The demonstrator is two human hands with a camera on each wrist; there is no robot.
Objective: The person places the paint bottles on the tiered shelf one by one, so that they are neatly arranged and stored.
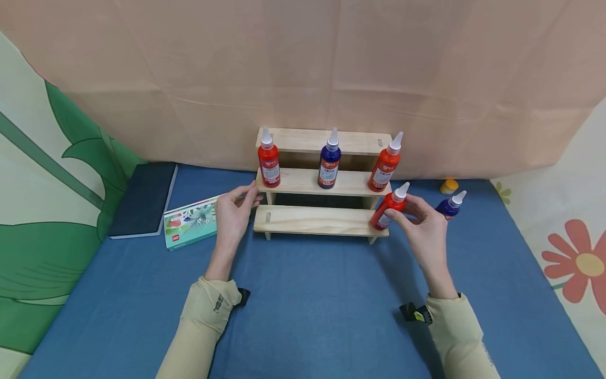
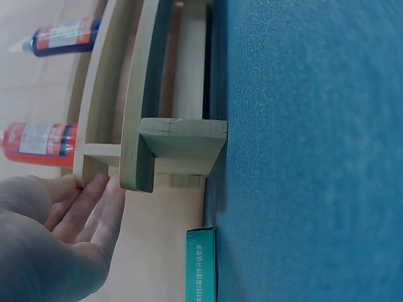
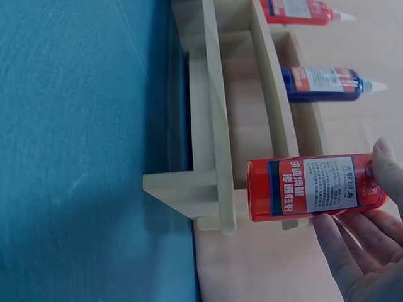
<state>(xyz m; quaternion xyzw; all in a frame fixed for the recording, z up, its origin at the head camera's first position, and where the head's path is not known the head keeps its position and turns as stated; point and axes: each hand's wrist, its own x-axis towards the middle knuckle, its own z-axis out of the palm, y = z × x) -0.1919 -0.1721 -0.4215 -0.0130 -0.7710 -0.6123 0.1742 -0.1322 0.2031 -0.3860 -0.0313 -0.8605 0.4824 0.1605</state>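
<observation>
My right hand (image 1: 423, 226) holds a red ink bottle (image 1: 389, 209) with a white pointed cap between thumb and fingers. Its base is close over the right end of the lowest tier of a wooden three-step rack (image 1: 312, 220). At the rack's left side, my left hand (image 1: 234, 213) pinches the end of the middle tier (image 2: 94, 135) with thumb and fingertips. On that tier stand a red bottle (image 1: 270, 167) at the left, a blue bottle (image 1: 329, 167) in the middle and another red bottle (image 1: 382, 171) at the right.
A dark notebook (image 1: 143, 200) and a green box (image 1: 189, 227) lie left of the rack. Beyond my right hand are a partly hidden blue bottle (image 1: 450, 207) and a small yellow object (image 1: 448, 186). A beige cloth (image 1: 303, 68) hangs behind the blue table (image 1: 312, 305).
</observation>
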